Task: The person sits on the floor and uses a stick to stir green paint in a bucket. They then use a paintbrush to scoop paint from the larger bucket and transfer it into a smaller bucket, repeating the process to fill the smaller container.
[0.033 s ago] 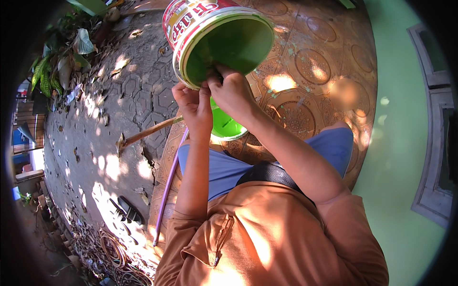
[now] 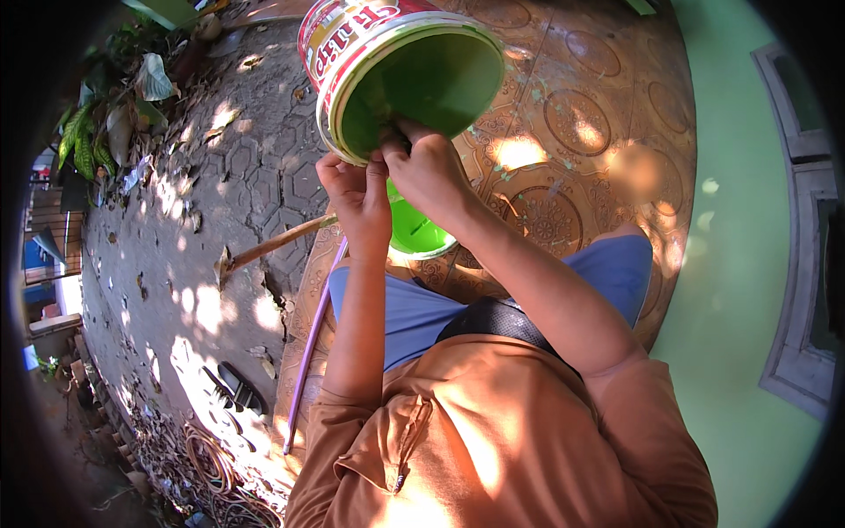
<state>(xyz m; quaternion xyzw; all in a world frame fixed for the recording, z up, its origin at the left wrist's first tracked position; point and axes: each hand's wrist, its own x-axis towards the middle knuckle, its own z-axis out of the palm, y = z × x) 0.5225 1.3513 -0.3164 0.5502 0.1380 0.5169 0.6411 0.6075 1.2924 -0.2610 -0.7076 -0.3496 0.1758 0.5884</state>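
A plastic bucket (image 2: pixel 356 28) with a red, white and yellow printed wall is tilted so that its mouth faces me. Its inside is coated green. My left hand (image 2: pixel 363 195) pinches the near lower rim, fingers bent and thumb up. Beside it my right hand (image 2: pixel 429 172) reaches over the rim, its fingertips inside the mouth and partly lost in shadow. Below the hands stands a second container (image 2: pixel 433 253) with bright green in it, like paint. My right wrist and left hand partly cover it.
A wooden stick (image 2: pixel 277 244) points left from near the container. A purple pole (image 2: pixel 306 370) lies along the edge of the brown tiles (image 2: pixel 616 97). Black sandals (image 2: pixel 233 387) and a coiled hose (image 2: pixel 209 458) lie left on the paving. A green wall (image 2: pixel 722 264) stands right.
The bucket has turned slightly, its printed side shifting a little. Both hands keep nearly the same grip and place on the rim.
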